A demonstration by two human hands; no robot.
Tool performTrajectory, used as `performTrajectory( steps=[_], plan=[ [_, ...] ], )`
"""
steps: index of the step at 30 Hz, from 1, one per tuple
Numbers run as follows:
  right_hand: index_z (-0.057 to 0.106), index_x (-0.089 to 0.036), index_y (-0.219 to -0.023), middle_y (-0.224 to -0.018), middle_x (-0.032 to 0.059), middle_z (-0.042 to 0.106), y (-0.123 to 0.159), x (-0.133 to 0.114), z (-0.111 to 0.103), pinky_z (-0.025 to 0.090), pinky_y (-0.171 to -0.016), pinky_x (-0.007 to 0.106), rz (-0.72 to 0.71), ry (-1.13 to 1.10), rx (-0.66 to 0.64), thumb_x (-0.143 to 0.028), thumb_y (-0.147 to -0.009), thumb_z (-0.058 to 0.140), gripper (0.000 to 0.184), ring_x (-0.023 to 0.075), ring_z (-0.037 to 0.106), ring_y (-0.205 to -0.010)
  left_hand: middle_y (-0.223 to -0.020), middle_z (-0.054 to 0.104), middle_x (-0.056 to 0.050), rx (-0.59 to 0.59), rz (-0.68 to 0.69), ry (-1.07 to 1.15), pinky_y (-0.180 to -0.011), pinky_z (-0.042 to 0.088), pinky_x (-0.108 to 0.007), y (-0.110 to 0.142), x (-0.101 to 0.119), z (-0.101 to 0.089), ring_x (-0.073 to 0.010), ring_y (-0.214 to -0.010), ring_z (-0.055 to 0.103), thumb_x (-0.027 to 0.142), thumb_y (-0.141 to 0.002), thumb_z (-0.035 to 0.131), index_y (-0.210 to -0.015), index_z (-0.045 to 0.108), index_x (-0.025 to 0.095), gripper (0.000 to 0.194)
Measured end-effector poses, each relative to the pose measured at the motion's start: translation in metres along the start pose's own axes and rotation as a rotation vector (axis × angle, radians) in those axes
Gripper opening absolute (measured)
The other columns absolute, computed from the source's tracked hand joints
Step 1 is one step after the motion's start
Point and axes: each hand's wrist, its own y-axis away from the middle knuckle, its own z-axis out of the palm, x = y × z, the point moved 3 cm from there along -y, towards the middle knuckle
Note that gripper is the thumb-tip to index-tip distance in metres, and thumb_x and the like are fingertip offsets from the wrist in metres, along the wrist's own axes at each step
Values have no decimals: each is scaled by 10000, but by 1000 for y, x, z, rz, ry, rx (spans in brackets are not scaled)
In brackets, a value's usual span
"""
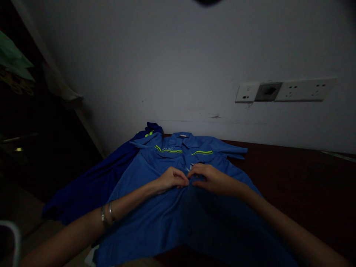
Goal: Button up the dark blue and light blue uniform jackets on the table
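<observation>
A blue short-sleeved work shirt (pixel 144 218) with yellow-green stripes across the chest lies spread out, its collar towards the wall. Over the middle of its front opening, my left hand (pixel 172 178) pinches the edge of the cloth between thumb and fingers. My right hand (pixel 208 178) is just beside it, fingers curled onto the same edge, with thumb and forefinger slightly apart. Whether a button sits between the fingertips cannot be made out. A small white tag or print shows behind the right fingers.
A darker blue garment (pixel 97 181) with yellow-green stripes lies along the left side. The dark red-brown tabletop (pixel 292 178) meets a pale wall (pixel 167 66) carrying socket plates (pixel 303 91). A dark door (pixel 41 133) with a handle is at left.
</observation>
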Motion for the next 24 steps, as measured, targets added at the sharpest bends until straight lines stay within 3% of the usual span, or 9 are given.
performTrajectory(
  steps=[7, 15, 24],
  plan=[
    [602, -182, -933, -897, 40, 560, 0, 7, 6, 416, -757, 248, -27, 19, -40, -107, -736, 568, 214, 134, 529, -847, -508, 559, 9, -33, 3, -46, -458, 328, -182, 1, 6, 2, -64, -468, 459, 248, -550, 694, -619, 664, 94, 171],
    [577, -163, -891, -897, 57, 545, 2, 4, 8, 432, -735, 265, -50, 97, 3, -179, -796, 530, 107, 143, 524, -833, -547, 584, -1, -91, -8, -16, -482, 352, -187, 0, 10, -3, -65, -486, 470, 234, -550, 701, -637, 668, 94, 168],
    [582, -146, -864, -839, 65, 550, 3, 5, 15, 435, -701, 260, -100, 229, 8, -222, -851, 454, 150, 142, 519, -788, -543, 592, 2, -145, -88, 3, -508, 389, -201, -2, 7, -6, -75, -494, 508, 231, -536, 717, -667, 667, 88, 200]
  ],
)
